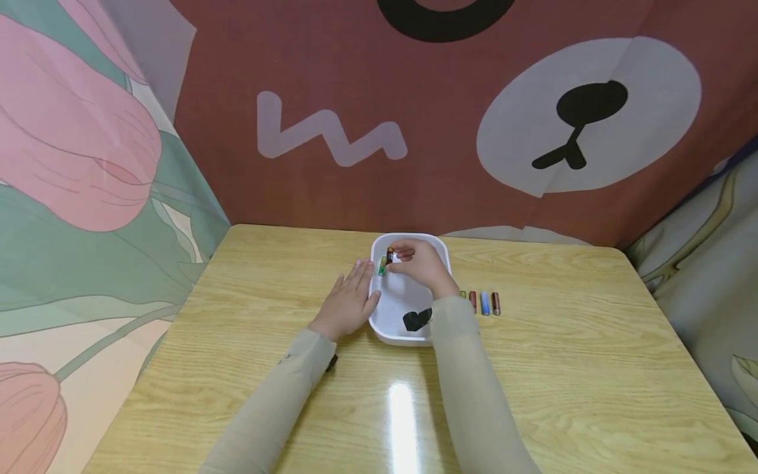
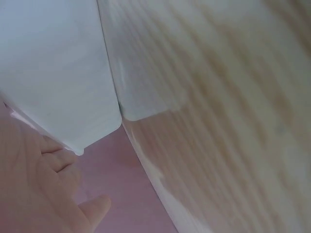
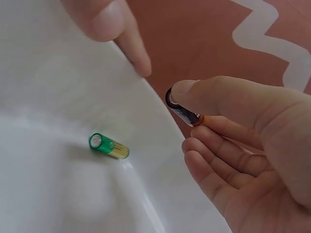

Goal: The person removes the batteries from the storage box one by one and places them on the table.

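Note:
My right hand (image 1: 419, 263) pinches a black battery (image 3: 182, 109) with an orange end between thumb and fingers, over the far left part of a white plastic tub (image 1: 403, 339). Below it, a green-and-gold battery (image 3: 110, 146) lies inside the tub by the wall. My left hand (image 1: 346, 301) rests with straight fingers against the tub's left rim. In the left wrist view, that hand's fingers (image 2: 63, 162) show beyond the tub's outer wall (image 2: 58, 77).
On the wooden table (image 1: 568, 368), right of the tub, several batteries stand in a row, among them a blue battery (image 1: 485, 303) and a dark red battery (image 1: 496, 303). A printed cloth (image 1: 331, 191) hangs behind the table's far edge. A black piece (image 1: 414, 320) at the right cuff overlaps the tub.

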`<state>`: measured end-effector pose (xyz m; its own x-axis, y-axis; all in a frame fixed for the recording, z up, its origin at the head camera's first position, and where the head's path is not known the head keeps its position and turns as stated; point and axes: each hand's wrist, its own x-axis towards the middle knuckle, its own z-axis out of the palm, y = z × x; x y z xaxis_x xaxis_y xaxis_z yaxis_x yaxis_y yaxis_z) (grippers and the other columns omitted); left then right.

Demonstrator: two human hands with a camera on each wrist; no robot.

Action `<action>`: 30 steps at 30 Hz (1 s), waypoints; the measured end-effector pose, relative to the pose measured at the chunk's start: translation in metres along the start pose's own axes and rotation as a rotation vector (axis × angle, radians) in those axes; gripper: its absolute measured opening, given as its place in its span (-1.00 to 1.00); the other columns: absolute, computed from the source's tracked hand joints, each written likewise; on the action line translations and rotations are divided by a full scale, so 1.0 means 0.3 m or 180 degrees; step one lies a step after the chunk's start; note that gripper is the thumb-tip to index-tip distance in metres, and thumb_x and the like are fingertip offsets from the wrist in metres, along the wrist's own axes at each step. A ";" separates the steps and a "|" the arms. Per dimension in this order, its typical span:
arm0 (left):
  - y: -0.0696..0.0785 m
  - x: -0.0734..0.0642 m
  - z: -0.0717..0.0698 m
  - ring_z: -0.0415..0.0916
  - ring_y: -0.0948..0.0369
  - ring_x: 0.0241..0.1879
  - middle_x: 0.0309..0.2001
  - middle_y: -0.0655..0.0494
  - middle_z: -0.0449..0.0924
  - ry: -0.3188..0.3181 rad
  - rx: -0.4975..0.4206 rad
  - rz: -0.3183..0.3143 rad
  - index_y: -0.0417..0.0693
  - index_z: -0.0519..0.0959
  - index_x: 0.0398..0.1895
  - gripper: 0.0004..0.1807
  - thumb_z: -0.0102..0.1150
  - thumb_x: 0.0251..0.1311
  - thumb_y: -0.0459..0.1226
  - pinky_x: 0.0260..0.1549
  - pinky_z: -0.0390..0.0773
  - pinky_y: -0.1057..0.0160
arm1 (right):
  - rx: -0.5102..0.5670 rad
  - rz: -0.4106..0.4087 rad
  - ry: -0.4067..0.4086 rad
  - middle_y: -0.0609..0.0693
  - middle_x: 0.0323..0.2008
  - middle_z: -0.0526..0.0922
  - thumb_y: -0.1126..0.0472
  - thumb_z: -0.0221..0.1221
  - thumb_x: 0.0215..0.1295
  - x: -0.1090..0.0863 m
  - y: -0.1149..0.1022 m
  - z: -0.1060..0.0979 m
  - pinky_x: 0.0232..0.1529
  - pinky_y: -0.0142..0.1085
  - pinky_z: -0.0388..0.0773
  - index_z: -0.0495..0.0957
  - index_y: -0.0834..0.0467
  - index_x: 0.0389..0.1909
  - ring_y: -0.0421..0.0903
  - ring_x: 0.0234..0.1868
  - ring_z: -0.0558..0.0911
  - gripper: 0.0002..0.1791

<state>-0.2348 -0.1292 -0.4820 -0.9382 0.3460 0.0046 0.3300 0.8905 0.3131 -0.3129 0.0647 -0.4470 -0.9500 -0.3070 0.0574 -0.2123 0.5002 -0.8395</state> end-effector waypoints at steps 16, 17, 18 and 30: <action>0.010 -0.013 0.005 -0.36 0.10 0.61 0.64 -0.01 -0.24 -0.0027 0.0065 -0.0013 -0.13 -0.18 0.65 -0.25 -0.37 0.61 0.06 0.51 -0.09 -0.16 | 0.0018 -0.0021 -0.0015 0.14 0.08 0.68 0.22 0.46 0.17 -0.059 0.000 -0.028 0.21 -0.05 0.54 0.62 0.26 0.16 0.08 0.08 0.63 -0.47; 0.012 -0.014 0.004 -0.36 0.10 0.61 0.64 -0.01 -0.25 -0.0028 0.0080 -0.0016 -0.13 -0.18 0.65 -0.25 -0.39 0.61 0.07 0.51 -0.09 -0.16 | 0.0014 -0.0040 -0.0009 0.15 0.08 0.68 0.22 0.46 0.17 -0.063 0.002 -0.028 0.21 -0.04 0.54 0.62 0.26 0.16 0.09 0.08 0.63 -0.47; 0.013 -0.014 0.004 -0.35 0.10 0.61 0.64 -0.01 -0.24 -0.0022 0.0091 -0.0016 -0.13 -0.18 0.65 -0.25 -0.39 0.61 0.07 0.51 -0.08 -0.16 | 0.0007 -0.0044 -0.0001 0.14 0.07 0.68 0.21 0.46 0.16 -0.069 0.002 -0.029 0.21 -0.05 0.55 0.62 0.26 0.16 0.08 0.08 0.63 -0.47; 0.012 -0.003 0.005 -0.36 0.13 0.61 0.65 0.00 -0.21 0.0021 0.0047 -0.0047 -0.13 -0.17 0.65 -0.26 -0.33 0.61 0.03 0.52 -0.12 -0.13 | -0.0072 -0.0206 0.0104 0.14 0.08 0.66 0.22 0.47 0.15 -0.122 0.013 -0.070 0.18 -0.07 0.58 0.62 0.24 0.16 0.13 0.09 0.65 -0.47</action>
<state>-0.2327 -0.1260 -0.4822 -0.9436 0.3309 0.0063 0.3176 0.8998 0.2992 -0.2837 0.0949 -0.4411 -0.9410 -0.3127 0.1291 -0.2783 0.4985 -0.8210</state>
